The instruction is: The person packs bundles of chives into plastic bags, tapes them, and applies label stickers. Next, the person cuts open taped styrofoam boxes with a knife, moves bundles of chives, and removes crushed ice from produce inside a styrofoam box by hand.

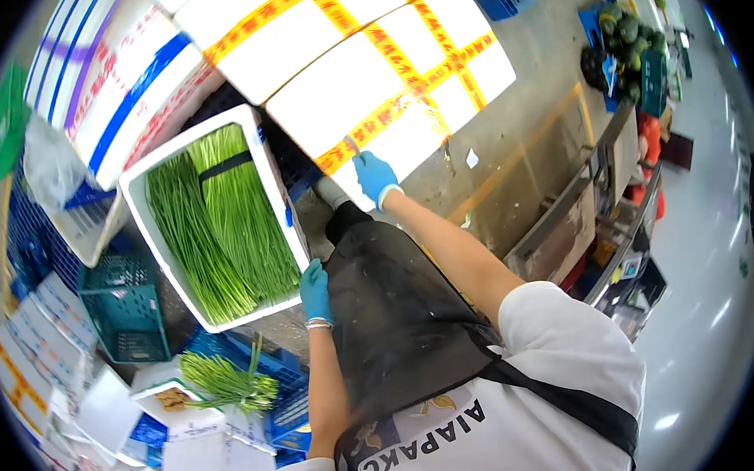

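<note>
An open white foam box (219, 322) holds bundles of long, thin green stalks (244, 213) like chives; one bundle has a black band around it. My left hand (316, 291), in a blue glove, grips this box at its near right corner. My right hand (376, 177), gloved too, is over the corner of a closed white foam box (300, 77) sealed with yellow printed tape (379, 120). A slim grey blade-like tool (352, 145) sticks out from its closed fingers near the tape; its handle is hidden in the glove.
Beside the open box stand a green plastic crate (125, 313) and a blue crate (288, 402) with a loose green bunch (231, 380) near it. White boxes with blue tape (135, 99) are stacked at upper left. A metal-framed cart (556, 230) stands to the right.
</note>
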Motion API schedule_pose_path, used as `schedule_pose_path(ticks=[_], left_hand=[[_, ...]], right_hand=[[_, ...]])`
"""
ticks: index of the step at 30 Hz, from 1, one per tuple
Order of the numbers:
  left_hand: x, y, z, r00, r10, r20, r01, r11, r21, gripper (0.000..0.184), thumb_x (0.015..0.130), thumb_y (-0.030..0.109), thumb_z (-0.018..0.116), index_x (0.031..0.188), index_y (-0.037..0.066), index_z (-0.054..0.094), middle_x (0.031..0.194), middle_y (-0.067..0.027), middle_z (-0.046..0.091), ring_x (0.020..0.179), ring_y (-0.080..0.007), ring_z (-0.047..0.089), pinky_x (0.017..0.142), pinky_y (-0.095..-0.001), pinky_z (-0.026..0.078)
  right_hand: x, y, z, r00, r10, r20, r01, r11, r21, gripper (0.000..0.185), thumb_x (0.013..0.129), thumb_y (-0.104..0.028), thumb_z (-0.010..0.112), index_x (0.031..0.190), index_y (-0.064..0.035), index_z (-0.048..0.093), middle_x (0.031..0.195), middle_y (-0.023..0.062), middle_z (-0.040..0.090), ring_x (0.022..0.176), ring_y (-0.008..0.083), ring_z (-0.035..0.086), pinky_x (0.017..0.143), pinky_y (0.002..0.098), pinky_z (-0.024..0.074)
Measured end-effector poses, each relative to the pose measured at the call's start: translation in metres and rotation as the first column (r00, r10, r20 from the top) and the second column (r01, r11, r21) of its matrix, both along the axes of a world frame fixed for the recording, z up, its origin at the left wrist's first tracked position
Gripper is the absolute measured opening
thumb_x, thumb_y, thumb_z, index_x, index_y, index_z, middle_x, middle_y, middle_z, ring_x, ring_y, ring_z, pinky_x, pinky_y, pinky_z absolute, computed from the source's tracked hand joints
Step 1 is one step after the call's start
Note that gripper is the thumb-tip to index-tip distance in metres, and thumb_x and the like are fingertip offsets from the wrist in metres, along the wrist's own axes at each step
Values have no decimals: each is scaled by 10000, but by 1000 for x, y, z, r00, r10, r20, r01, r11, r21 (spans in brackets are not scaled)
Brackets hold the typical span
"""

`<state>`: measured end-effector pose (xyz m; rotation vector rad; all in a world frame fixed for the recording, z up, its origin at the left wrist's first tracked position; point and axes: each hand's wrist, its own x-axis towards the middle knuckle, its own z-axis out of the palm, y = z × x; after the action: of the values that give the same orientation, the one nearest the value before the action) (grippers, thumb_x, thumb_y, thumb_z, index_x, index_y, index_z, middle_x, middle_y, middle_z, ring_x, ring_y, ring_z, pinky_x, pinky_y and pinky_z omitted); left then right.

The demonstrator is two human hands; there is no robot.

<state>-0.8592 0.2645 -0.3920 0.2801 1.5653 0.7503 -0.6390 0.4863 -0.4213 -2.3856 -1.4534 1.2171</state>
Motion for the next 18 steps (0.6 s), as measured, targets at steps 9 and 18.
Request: schedule_pose_path(ticks=[9,18], left_hand=[[39,59,31,917,-399,21,399,914,-74,265,865,57,587,1126,40,631,1021,-52,655,927,-134,597,812,-234,467],[89,77,-9,890,-404,210,455,812,-366,410,927,270,471,1303,111,503,1339,-114,497,1166,-256,520,949,-381,403]], right_hand=[[170,-140,88,520,-632,-574,619,742,-256,301,936,-314,507,1080,-88,644,723,18,580,625,109,542,586,259,452],[319,-200,28,142,-761,-633,886,382,-262,275,936,-285,502,1039,-73,643,756,43,599,609,125,550,544,274,450]])
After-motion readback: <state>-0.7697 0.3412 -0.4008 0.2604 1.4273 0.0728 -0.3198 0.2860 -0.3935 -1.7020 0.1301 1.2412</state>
